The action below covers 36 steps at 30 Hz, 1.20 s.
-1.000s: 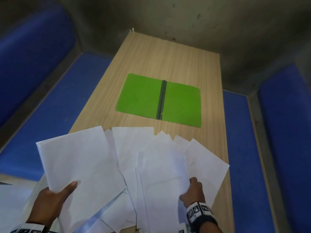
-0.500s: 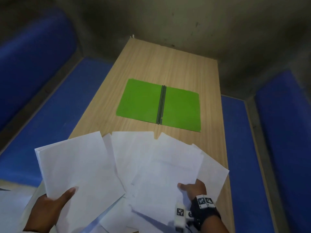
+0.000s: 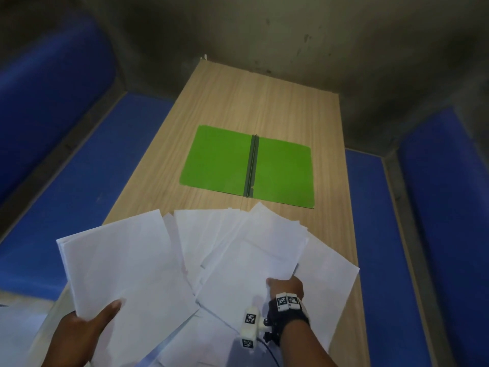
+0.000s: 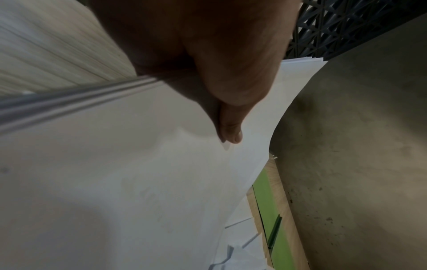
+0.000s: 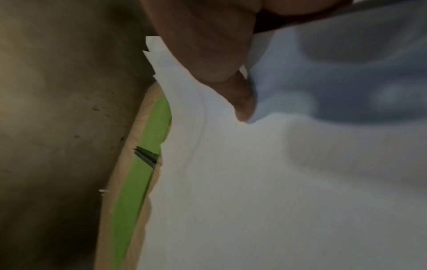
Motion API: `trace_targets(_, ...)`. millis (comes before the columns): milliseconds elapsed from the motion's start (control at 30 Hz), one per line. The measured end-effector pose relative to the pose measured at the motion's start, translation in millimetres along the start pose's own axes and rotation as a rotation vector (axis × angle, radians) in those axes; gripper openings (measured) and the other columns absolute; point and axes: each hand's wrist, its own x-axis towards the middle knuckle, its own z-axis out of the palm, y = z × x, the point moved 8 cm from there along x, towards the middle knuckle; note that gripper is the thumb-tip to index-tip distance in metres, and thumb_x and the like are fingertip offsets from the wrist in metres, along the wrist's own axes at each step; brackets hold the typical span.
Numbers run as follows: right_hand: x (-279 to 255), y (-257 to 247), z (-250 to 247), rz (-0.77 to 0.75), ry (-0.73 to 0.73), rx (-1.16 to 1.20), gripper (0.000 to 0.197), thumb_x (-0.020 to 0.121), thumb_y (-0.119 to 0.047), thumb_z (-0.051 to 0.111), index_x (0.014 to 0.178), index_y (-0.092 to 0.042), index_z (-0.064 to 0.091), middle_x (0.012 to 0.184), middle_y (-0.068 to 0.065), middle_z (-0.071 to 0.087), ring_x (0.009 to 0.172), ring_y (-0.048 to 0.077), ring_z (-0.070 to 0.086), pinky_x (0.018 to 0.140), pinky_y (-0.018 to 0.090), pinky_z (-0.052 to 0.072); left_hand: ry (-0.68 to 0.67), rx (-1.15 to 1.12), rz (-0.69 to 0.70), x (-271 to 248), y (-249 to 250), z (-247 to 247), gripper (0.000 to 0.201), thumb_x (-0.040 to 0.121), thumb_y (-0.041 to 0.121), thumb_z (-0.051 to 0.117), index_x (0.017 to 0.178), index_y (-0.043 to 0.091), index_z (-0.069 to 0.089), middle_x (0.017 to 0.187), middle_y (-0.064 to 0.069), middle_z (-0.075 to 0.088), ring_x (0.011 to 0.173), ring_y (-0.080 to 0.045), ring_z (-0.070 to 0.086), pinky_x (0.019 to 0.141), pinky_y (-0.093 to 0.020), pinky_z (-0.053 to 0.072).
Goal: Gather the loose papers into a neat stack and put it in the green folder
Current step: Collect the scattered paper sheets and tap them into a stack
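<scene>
Loose white papers (image 3: 201,242) lie fanned over the near half of the wooden table. My left hand (image 3: 87,324) grips a small stack of sheets (image 3: 124,263) at its near edge, thumb on top, raised at the left; the left wrist view shows that thumb (image 4: 231,127) pressed on the stack (image 4: 129,173). My right hand (image 3: 285,286) pinches a bundle of sheets (image 3: 259,255) at its near right corner, thumb (image 5: 242,106) on top of the paper (image 5: 265,182). The green folder (image 3: 217,157) lies open and flat beyond the papers, dark spine (image 3: 251,165) in the middle.
The wooden table (image 3: 238,96) runs away from me to a grey wall (image 3: 264,30). Blue padded benches (image 3: 66,186) flank it on both sides. Bare tabletop lies around the folder and between folder and papers.
My right hand has lifted and swung its bundle of sheets leftward and away, over the middle papers. The left hand keeps its stack almost where it was.
</scene>
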Motion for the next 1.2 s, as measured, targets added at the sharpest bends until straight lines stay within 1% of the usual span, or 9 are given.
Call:
trace_targets(133, 15.3, 3.2, -31.6, 0.086, -0.065, 0.196, 0.041, 0.069, -0.007, 0.080, 0.107, 0.000, 0.068, 0.101, 0.017, 0.073, 0.080, 0.024, 0.064, 0.076, 0.024, 0.048, -0.026, -0.007, -0.022, 5.9, -5.7, -1.8, 0.071, 0.068, 0.039, 0.085, 0.120, -0.002, 0.059, 0.116, -0.028, 0.064, 0.101, -0.045, 0.058, 0.099, -0.056, 0.045)
trace_targets(267, 33.2, 7.7, -110.2, 0.033, 0.213, 0.104, 0.041, 0.063, -0.010, 0.084, 0.098, 0.001, 0.068, 0.101, 0.018, 0.072, 0.089, 0.034, 0.069, 0.082, 0.038, 0.056, -0.037, -0.044, 0.035, 8.5, -3.5, -1.9, 0.061, 0.070, 0.035, 0.085, 0.111, -0.005, 0.064, 0.109, -0.027, 0.067, 0.097, -0.043, 0.060, 0.094, -0.053, 0.048)
trace_targets(367, 53.1, 25.4, -140.0, 0.052, 0.243, 0.052, 0.039, 0.074, -0.016, 0.076, 0.108, -0.004, 0.062, 0.110, 0.018, 0.069, 0.099, 0.030, 0.066, 0.076, 0.030, 0.051, -0.055, -0.080, 0.069, 6.7, 1.0, -0.5, 0.050, 0.071, 0.034, 0.085, 0.100, -0.002, 0.065, 0.095, -0.021, 0.065, 0.089, -0.038, 0.060, 0.087, -0.048, 0.050)
trace_targets(467, 60.7, 27.5, -137.5, -0.022, 0.130, -0.510, 0.035, 0.081, -0.032, 0.053, 0.116, -0.028, 0.055, 0.116, 0.000, 0.067, 0.107, 0.022, 0.063, 0.085, 0.025, 0.043, -0.062, -0.063, 0.110, -1.0, 12.1, 2.5, 0.039, 0.073, 0.030, 0.084, 0.089, 0.002, 0.063, 0.088, -0.020, 0.064, 0.082, -0.035, 0.058, 0.078, -0.044, 0.047)
trace_targets(600, 59.0, 32.2, -145.3, 0.101, 0.125, -0.252, 0.048, 0.076, -0.022, 0.071, 0.118, -0.008, 0.054, 0.123, -0.003, 0.057, 0.115, 0.028, 0.059, 0.065, 0.019, 0.048, -0.062, -0.047, 0.152, -7.3, 21.4, 3.9, 0.035, 0.074, 0.028, 0.083, 0.085, 0.001, 0.065, 0.086, -0.022, 0.067, 0.080, -0.036, 0.059, 0.075, -0.043, 0.046)
trace_targets(700, 76.5, 30.5, -143.7, 0.002, 0.184, -0.354, 0.040, 0.062, -0.019, 0.071, 0.099, -0.013, 0.056, 0.112, 0.009, 0.068, 0.103, 0.030, 0.064, 0.078, 0.027, 0.050, -0.055, -0.055, 0.152, -7.5, 20.4, 4.5, 0.035, 0.073, 0.027, 0.084, 0.088, 0.002, 0.065, 0.087, -0.021, 0.066, 0.083, -0.037, 0.060, 0.077, -0.044, 0.046)
trace_targets(800, 54.3, 9.5, -153.2, -0.154, 0.262, -0.202, 0.039, 0.069, -0.005, 0.073, 0.106, -0.010, 0.061, 0.101, 0.013, 0.071, 0.090, 0.033, 0.068, 0.084, 0.043, 0.055, -0.056, -0.058, 0.138, -7.2, 15.3, 5.7, 0.038, 0.072, 0.030, 0.085, 0.091, 0.002, 0.066, 0.087, -0.020, 0.068, 0.084, -0.037, 0.061, 0.079, -0.045, 0.049)
trace_targets(967, 25.4, -8.2, -194.1, -0.148, 0.306, -0.095, 0.045, 0.078, -0.008, 0.076, 0.117, 0.007, 0.060, 0.120, 0.024, 0.064, 0.111, 0.040, 0.059, 0.098, 0.044, 0.045, -0.078, -0.058, 0.128, -9.6, 11.7, 8.0, 0.036, 0.073, 0.029, 0.084, 0.089, 0.003, 0.067, 0.088, -0.019, 0.068, 0.084, -0.037, 0.062, 0.080, -0.046, 0.049)
trace_targets(1200, 10.0, -27.3, -241.5, -0.219, 0.256, 0.262, 0.045, 0.076, -0.021, 0.079, 0.112, 0.002, 0.064, 0.111, 0.017, 0.066, 0.096, 0.026, 0.061, 0.087, 0.037, 0.044, -0.081, -0.011, 0.138, -7.3, 14.8, 9.0, 0.034, 0.074, 0.033, 0.083, 0.086, 0.008, 0.064, 0.084, -0.019, 0.067, 0.078, -0.036, 0.060, 0.076, -0.046, 0.050)
